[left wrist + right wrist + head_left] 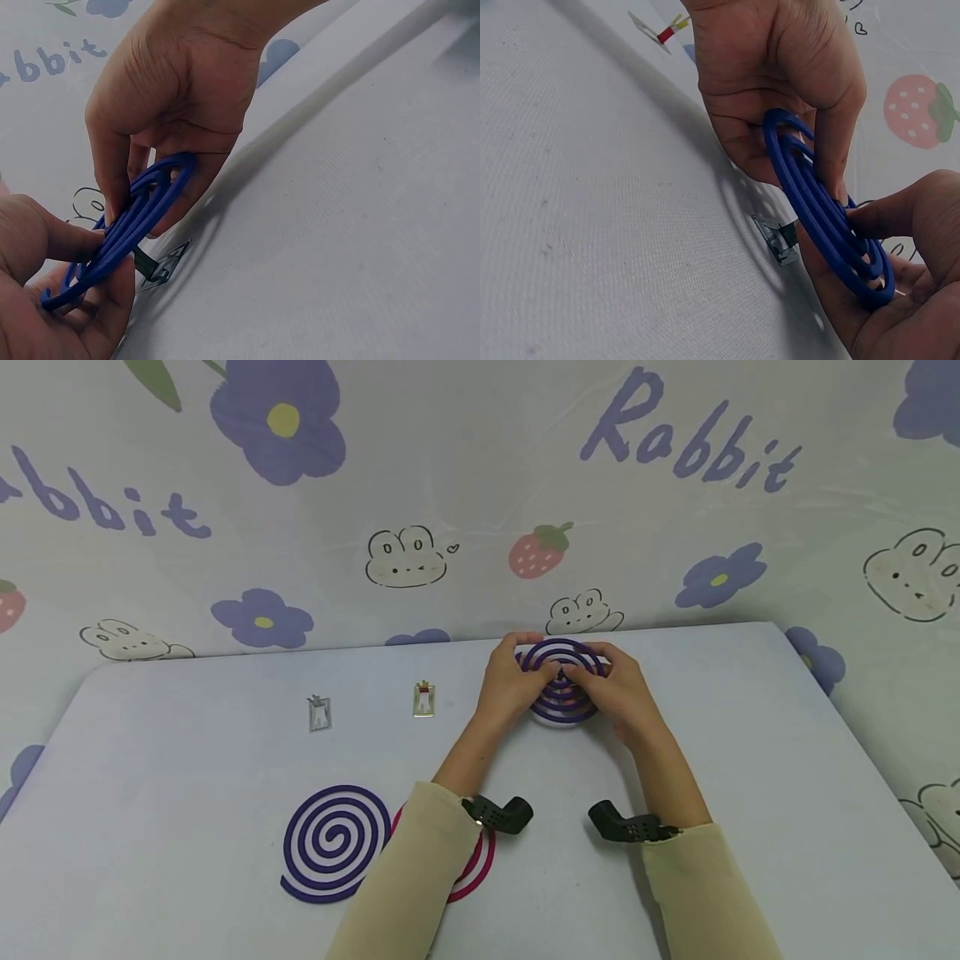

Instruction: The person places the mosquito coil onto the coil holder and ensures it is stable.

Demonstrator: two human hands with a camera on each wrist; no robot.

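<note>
Both hands hold a dark blue-purple mosquito coil (564,718) near the back edge of the table. My left hand (513,681) grips its left side and my right hand (618,693) its right side, thumbs meeting near the centre. In the left wrist view, the left hand (45,285) is lower left and the right hand (176,105) above; the coil (112,255) is tilted between them. Below the coil is a small metal stand (776,240), its dark upright tab reaching up toward the coil. Fingers hide whether the tab is fixed to the coil.
A silver stand (319,714) and a gold stand (423,699) stand to the left. In front lies another purple coil (336,852); the left sleeve partly covers it and a red-pink coil (487,856). Black devices are strapped at both wrists. A patterned cloth hangs behind the table.
</note>
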